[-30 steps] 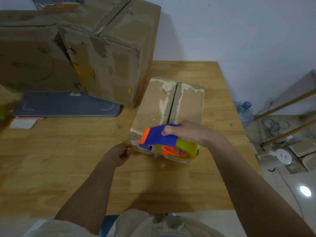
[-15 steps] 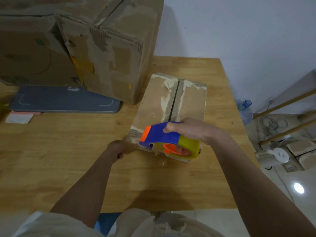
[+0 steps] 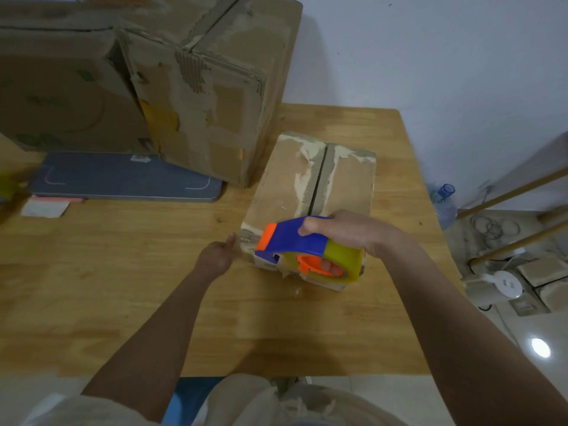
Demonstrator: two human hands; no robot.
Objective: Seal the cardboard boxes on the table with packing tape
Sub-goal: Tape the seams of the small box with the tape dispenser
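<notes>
Two hands are working at the near end of the small cardboard box (image 3: 310,192), which I am seeing lying flat on the wooden surface (image 3: 123,272), its top flaps meeting along a torn centre seam. The right hand (image 3: 347,233) is gripping the blue and orange tape dispenser (image 3: 304,250), fingers curled through its handle, and is holding it against the box's near edge. The left hand (image 3: 215,256) is touching the box's near left corner with the thumb up; I cannot tell whether its fingers are curled or pinching anything. Two large worn boxes (image 3: 196,87) are standing behind, beside a grey board (image 3: 123,179).
</notes>
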